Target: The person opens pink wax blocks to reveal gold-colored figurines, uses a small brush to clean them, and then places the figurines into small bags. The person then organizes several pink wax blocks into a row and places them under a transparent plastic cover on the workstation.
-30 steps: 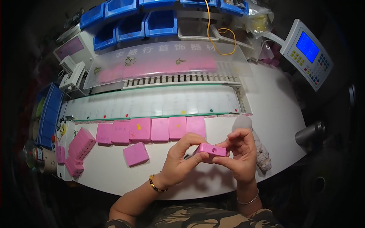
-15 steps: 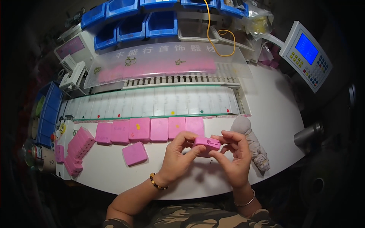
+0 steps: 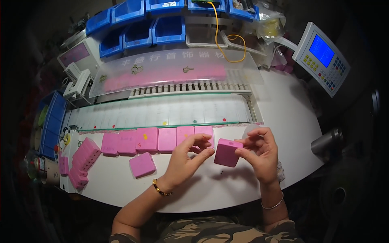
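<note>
Between the thumb and fingers of my right hand (image 3: 262, 156) is a pink rubber mold (image 3: 227, 154), a square block with a small hole in its top edge. It is held upright above the white table. My left hand (image 3: 187, 161) is just left of it, apart from it, fingers curved and spread with nothing in them. A single pink mold (image 3: 142, 164) lies flat on the table to the left. Behind, a row of pink molds (image 3: 167, 139) runs along the conveyor edge, some with yellow marks. A greyish cloth bundle (image 3: 281, 172) is mostly hidden behind my right hand.
Beyond the row runs a white segmented conveyor (image 3: 158, 110) with coloured dots, partly under a clear cover (image 3: 243, 75). More pink molds (image 3: 86, 156) stand stacked at left. Blue bins (image 3: 168, 30) hang behind. A control panel (image 3: 322, 56) and a dark metal cylinder (image 3: 327, 141) are at right.
My left hand has let go of the pink mold and moved slightly left. My right hand has moved right with the mold, turning its broad face toward me. The conveyor's coloured dots have shifted left.
</note>
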Action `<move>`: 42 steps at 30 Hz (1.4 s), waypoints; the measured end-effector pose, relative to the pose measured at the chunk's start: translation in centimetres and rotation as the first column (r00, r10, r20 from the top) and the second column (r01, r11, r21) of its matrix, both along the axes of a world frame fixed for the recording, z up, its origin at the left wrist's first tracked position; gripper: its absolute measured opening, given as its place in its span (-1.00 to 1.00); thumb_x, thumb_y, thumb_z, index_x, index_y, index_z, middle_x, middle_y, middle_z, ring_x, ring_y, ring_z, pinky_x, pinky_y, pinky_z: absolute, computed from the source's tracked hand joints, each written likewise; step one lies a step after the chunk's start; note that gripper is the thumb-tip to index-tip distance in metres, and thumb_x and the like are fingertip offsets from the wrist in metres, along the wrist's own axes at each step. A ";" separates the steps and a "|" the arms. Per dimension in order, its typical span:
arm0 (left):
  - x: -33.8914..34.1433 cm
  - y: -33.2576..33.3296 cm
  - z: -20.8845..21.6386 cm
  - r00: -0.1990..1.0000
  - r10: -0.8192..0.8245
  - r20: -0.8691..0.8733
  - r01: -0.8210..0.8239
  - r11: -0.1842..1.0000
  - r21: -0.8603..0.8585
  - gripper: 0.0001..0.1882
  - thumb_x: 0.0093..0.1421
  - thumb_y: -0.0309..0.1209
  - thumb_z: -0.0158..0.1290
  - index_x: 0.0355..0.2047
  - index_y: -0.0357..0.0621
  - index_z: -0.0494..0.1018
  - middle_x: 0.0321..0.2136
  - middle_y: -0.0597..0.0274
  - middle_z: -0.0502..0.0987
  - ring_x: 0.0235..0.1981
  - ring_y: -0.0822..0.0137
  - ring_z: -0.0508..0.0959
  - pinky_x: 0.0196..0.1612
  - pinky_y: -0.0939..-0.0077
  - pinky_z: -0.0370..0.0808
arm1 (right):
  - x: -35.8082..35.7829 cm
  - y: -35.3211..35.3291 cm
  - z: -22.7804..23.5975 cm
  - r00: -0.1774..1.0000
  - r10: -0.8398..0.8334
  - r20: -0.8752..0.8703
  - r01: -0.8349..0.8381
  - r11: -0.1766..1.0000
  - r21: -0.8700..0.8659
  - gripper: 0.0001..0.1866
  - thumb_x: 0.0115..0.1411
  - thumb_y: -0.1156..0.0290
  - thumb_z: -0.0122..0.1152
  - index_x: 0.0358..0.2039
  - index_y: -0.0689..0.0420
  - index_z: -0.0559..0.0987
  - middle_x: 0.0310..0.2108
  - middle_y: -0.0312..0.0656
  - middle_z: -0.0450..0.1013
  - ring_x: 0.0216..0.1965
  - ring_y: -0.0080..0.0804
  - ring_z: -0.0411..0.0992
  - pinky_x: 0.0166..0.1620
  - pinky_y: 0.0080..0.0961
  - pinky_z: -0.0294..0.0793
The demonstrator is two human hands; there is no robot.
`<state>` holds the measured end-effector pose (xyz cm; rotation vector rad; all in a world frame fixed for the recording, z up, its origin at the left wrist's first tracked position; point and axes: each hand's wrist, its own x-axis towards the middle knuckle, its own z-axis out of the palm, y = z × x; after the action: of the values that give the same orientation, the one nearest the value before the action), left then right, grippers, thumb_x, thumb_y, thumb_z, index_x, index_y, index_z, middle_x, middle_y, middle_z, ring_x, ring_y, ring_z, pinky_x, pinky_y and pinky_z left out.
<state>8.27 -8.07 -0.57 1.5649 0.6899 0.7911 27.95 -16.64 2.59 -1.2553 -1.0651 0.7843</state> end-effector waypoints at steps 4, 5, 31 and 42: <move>-0.4 0.4 1.5 0.996 0.033 -0.079 -0.012 0.968 0.251 -0.51 0.07 -0.45 0.25 0.02 -0.23 0.40 -0.11 0.16 0.49 -0.10 0.32 0.52 -0.07 0.42 0.47 | 0.0 -0.2 1.2 0.998 -0.042 0.045 0.039 0.998 0.051 -0.54 -0.03 0.69 0.35 -0.16 0.18 0.33 -0.32 -0.09 0.56 -0.31 -0.54 0.51 -0.24 -0.64 0.42; -0.4 0.5 1.7 0.992 0.039 -0.122 0.011 0.923 0.385 -0.48 0.04 -0.45 0.28 0.02 -0.24 0.40 -0.10 0.13 0.49 -0.07 0.25 0.51 -0.06 0.36 0.47 | 0.0 -0.1 1.1 0.998 -0.041 0.044 0.039 0.998 0.052 -0.54 -0.03 0.69 0.35 -0.16 0.18 0.33 -0.32 -0.09 0.56 -0.31 -0.54 0.51 -0.24 -0.64 0.42; -0.9 -1.5 2.6 0.986 -0.152 -0.072 0.156 0.663 0.733 -0.14 -0.12 -0.54 0.32 0.22 -0.23 0.18 0.07 -0.02 0.30 0.07 -0.01 0.36 0.11 0.19 0.35 | -1.5 0.2 -0.6 0.764 0.432 -0.479 -0.559 0.814 -0.158 -0.44 0.05 0.50 0.39 0.07 0.21 0.40 -0.07 -0.25 0.37 -0.08 -0.53 0.37 -0.01 -0.56 0.39; -2.6 -2.7 1.8 0.922 -0.383 -0.050 0.386 0.916 0.104 -0.04 0.03 -0.44 0.30 0.35 -0.23 -0.03 -0.02 0.04 0.49 0.02 0.27 0.52 0.13 0.37 0.40 | -3.4 -1.8 0.9 0.771 0.256 0.582 -0.371 0.925 0.085 -0.33 -0.13 0.26 0.52 -0.01 0.24 0.48 -0.27 -0.12 0.44 -0.33 -0.28 0.38 -0.29 -0.46 0.44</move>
<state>5.68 -10.80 1.19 1.7466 0.3414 0.5185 24.54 -18.43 3.54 -1.1750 -1.8344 0.5378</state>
